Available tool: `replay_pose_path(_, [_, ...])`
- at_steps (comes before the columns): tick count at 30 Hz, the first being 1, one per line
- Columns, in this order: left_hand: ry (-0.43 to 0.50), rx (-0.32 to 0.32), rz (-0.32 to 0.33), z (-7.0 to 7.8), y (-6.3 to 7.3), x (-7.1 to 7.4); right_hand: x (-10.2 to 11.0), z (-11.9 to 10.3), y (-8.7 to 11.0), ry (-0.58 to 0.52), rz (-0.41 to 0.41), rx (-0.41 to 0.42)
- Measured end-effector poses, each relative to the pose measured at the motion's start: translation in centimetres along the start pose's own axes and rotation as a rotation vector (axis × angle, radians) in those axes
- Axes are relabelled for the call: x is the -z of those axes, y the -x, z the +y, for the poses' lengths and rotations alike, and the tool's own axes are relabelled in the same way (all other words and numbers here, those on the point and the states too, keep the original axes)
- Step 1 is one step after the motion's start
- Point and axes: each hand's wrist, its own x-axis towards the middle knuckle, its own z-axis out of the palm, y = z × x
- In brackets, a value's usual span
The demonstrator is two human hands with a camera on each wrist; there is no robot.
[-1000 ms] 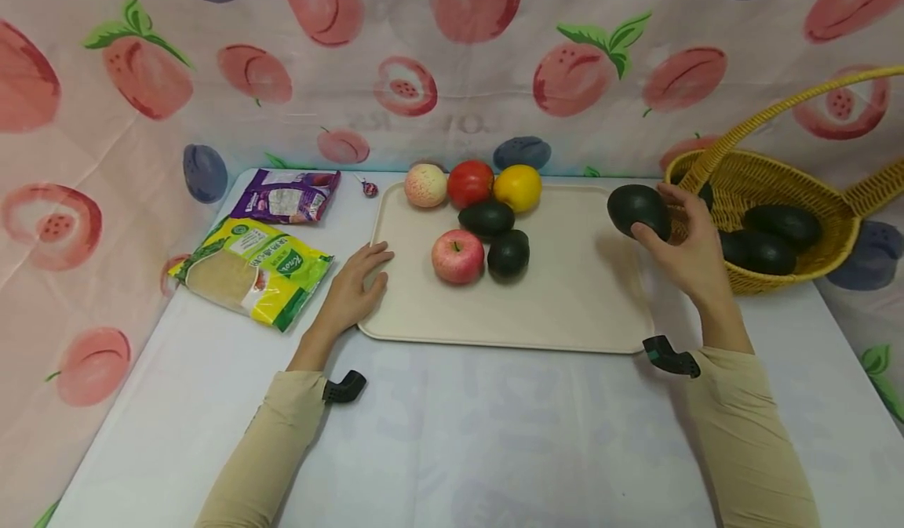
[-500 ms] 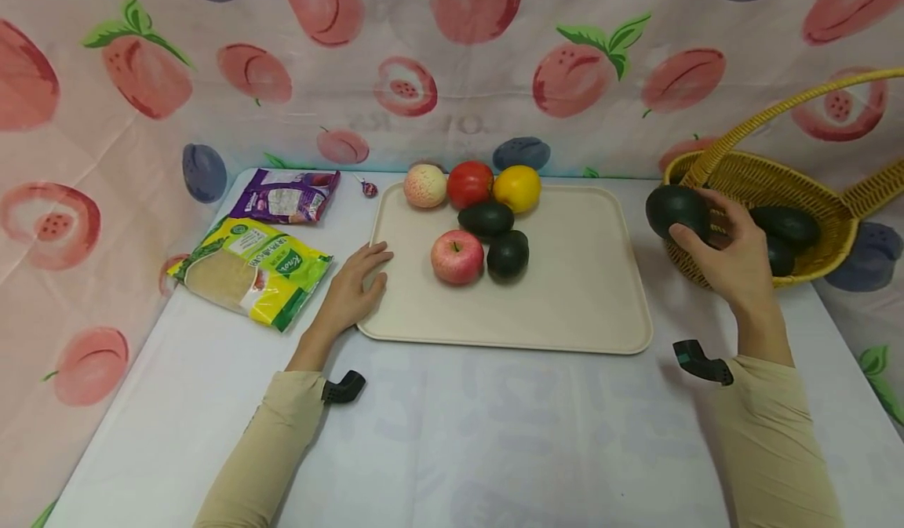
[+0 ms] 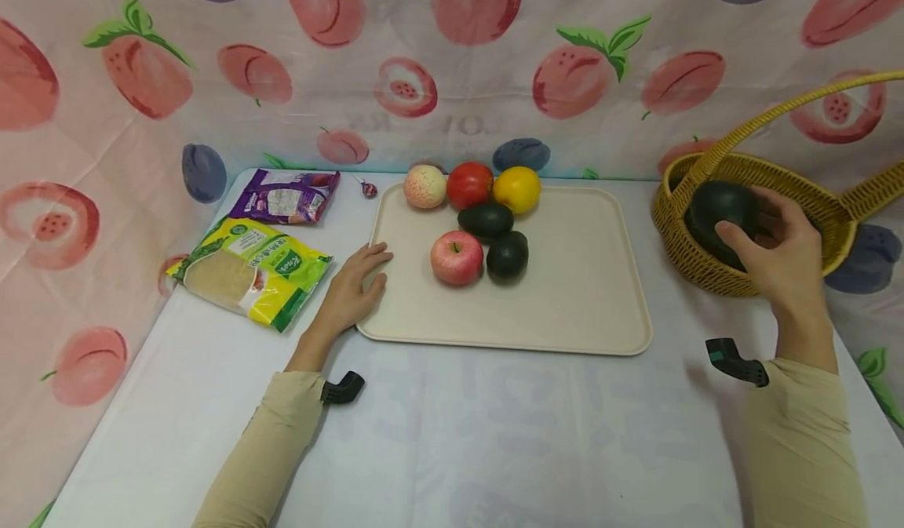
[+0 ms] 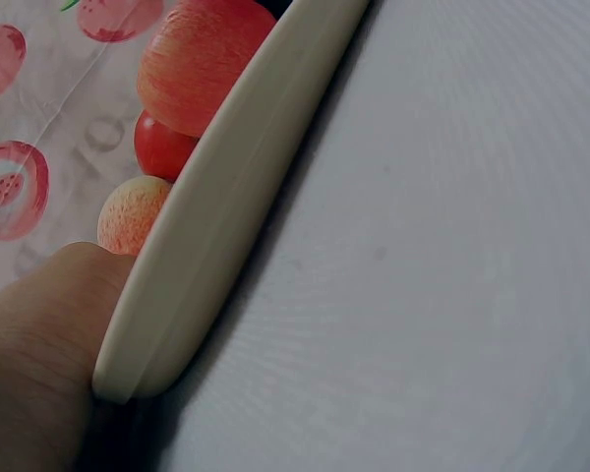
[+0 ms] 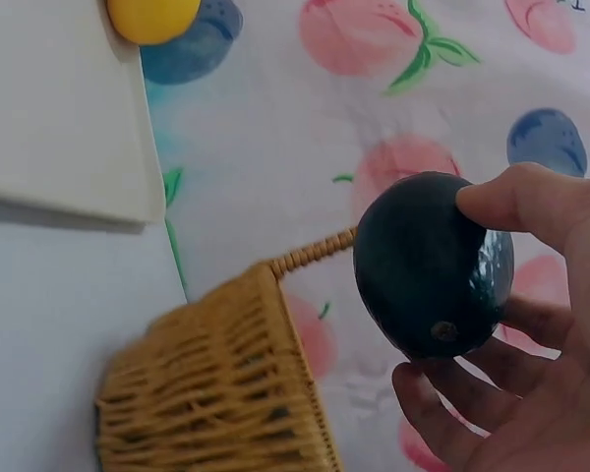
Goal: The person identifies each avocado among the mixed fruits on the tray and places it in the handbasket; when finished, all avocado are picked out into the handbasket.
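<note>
- The right hand (image 3: 787, 249) grips a dark green fruit (image 3: 720, 218), thumb on one side and fingers on the other.
- The right wrist view shows those fingers curled beneath the fruit and a small round mark (image 5: 444, 331) on its skin, both out of sight from the head.
- That fruit is held up at the yellow wicker basket (image 3: 695, 269), overlapping its near rim in the head view; hand and fruit mask much of the inside, so its contents cannot be made out.
- The left hand (image 3: 356, 285) rests on the left edge of the beige tray (image 3: 579, 308), fingers extended, thumb apart from them.
- Only the left wrist view shows the tray's outer side wall up close.
- In the tray: pink apple (image 3: 457, 259), two dark fruits (image 3: 508, 256), red fruit (image 3: 469, 186), yellow fruit (image 3: 518, 190), speckled pale fruit (image 3: 425, 187).
- Left of the tray: lollipop (image 3: 369, 190), purple packet (image 3: 289, 197), yellow-green packet (image 3: 250, 269).
</note>
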Motion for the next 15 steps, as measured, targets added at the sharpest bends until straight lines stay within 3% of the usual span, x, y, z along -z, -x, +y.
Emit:
replay_pose_path(9, [0.006,0.008,-0.006,0.2,0.1,0.1,1.6,0.7,-1.4,-0.041,0.017,-0.009])
replay_pose_path(15, [0.005,0.019,-0.009,0.2,0.1,0.1,2.2,1.1,-2.5,0.059,0.016,-0.094])
